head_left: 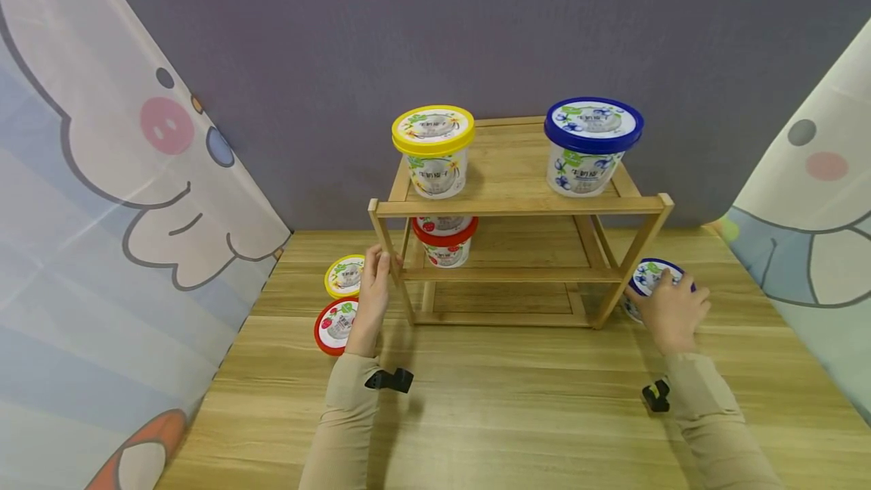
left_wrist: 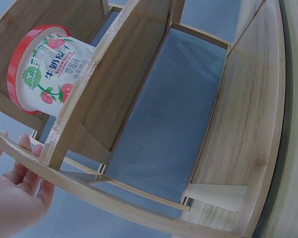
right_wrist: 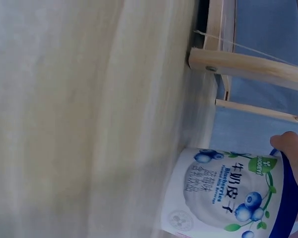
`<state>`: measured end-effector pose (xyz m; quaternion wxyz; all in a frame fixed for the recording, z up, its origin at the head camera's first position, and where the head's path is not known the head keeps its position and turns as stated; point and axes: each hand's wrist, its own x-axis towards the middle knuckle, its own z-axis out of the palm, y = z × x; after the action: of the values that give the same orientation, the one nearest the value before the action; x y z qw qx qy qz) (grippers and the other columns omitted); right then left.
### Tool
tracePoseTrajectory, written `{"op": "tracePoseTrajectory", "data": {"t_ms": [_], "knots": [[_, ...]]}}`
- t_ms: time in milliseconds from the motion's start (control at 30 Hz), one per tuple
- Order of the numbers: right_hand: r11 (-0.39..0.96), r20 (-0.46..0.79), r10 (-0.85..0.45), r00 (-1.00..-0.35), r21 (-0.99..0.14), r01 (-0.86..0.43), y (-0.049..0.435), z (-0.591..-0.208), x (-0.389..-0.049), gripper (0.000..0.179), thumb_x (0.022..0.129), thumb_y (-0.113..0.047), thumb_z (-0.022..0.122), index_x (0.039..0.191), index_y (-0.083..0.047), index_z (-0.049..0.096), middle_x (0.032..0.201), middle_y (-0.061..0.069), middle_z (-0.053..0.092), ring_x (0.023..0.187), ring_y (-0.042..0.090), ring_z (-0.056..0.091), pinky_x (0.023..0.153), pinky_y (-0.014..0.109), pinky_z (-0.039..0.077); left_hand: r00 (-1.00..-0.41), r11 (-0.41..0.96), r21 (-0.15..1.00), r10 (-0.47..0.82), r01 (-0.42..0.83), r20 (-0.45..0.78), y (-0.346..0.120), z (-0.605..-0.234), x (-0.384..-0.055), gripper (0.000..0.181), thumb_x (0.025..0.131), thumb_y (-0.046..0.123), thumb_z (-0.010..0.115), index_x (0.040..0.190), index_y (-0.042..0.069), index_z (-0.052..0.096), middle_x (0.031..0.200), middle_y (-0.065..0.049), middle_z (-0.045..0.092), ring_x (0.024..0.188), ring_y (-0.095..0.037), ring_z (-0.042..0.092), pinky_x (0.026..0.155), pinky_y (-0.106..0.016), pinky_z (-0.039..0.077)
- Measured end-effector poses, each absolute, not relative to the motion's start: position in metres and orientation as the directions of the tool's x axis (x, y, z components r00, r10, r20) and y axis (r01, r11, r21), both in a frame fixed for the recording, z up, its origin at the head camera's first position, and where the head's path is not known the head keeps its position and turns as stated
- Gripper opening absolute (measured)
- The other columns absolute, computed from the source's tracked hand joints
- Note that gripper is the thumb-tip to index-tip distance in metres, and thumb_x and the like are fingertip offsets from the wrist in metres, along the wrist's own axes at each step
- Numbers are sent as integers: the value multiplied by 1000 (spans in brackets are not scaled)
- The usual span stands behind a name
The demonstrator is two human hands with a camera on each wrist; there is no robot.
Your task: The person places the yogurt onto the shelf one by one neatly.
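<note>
My left hand (head_left: 373, 289) holds the left front post of a two-tier wooden shelf rack (head_left: 520, 208), its fingers passing behind the post in the left wrist view. Just past that post, a strawberry tub with a red rim (left_wrist: 52, 72) sits on the middle shelf. On the right, my right hand (head_left: 670, 312) grips a blueberry tub (right_wrist: 223, 193) from above by its blue lid. That tub stands upright on the table, close beside the rack's right front foot. The palm and fingers hide part of its lid.
On top of the rack stand a yellow-lidded tub (head_left: 435, 150) at left and a blue-lidded tub (head_left: 590, 146) at right. Left of the rack, a yellow-lidded tub (head_left: 343, 277) and a red-lidded tub (head_left: 333, 330) are on the table (head_left: 503, 407). A grey wall (head_left: 327, 97) rises behind.
</note>
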<state>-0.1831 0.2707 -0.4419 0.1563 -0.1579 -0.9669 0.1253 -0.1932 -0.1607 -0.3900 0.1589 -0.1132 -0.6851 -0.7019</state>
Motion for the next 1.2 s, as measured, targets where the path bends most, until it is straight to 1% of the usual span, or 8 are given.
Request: {"op": "tracePoseTrajectory", "data": {"t_ms": [100,233,367,467,700,833,1033,1200], "knots": [[920,328,330,-885,-320,224,270,-446,-181,78,71,-37,70,121,15,37,115,43,30,94,64,32,73,66,26,-927,-3,929,-69,371,370,-161,-390,-193,26,97,23,32,110,1,38,99,-32,47,91,-24,51,80,-28,36],[909,389,324,-863,-380,170,273,-455,-176,81,69,-31,73,129,7,34,123,42,26,96,65,31,75,68,24,-931,-5,933,-74,359,357,-160,-389,-192,20,98,20,31,108,4,38,100,-32,47,91,-22,52,81,-26,36],[881,404,343,-848,-451,142,278,-460,-173,84,67,-27,75,133,2,31,127,41,22,101,63,30,78,68,24,-932,-12,935,-81,356,354,-160,-388,-192,21,97,20,32,108,3,38,100,-33,47,90,-19,52,80,-25,37],[862,397,330,-856,-496,103,283,-460,-171,86,66,-22,76,134,1,29,130,40,18,106,61,27,80,67,22,-934,-16,937,-84,349,347,-160,-388,-192,22,97,22,33,108,4,38,100,-32,47,90,-20,52,80,-26,37],[802,337,243,-910,-597,-6,297,-461,-169,87,71,-27,73,136,2,21,132,41,8,111,64,16,80,70,17,-937,-16,940,-83,340,338,-160,-389,-193,20,97,20,32,108,4,38,101,-31,48,92,-21,52,81,-26,37],[738,305,234,-923,-673,-36,301,-462,-170,86,71,-21,73,136,3,21,130,43,6,112,62,15,79,71,20,-938,-26,940,-80,340,337,-160,-388,-192,24,97,25,34,108,5,38,101,-30,48,92,-20,52,82,-26,37],[632,214,275,-937,-775,8,302,-466,-171,84,75,-21,70,138,1,18,129,41,3,113,58,16,81,69,23,-936,-30,937,-78,347,344,-161,-388,-191,26,96,29,35,107,6,39,100,-29,48,91,-20,52,81,-26,36],[588,154,300,-941,-807,55,303,-468,-171,83,77,-24,67,140,-5,15,128,40,4,111,56,19,82,68,24,-930,-24,932,-85,362,358,-160,-388,-192,27,96,26,35,108,1,38,97,-31,48,88,-19,51,79,-28,37]]}}
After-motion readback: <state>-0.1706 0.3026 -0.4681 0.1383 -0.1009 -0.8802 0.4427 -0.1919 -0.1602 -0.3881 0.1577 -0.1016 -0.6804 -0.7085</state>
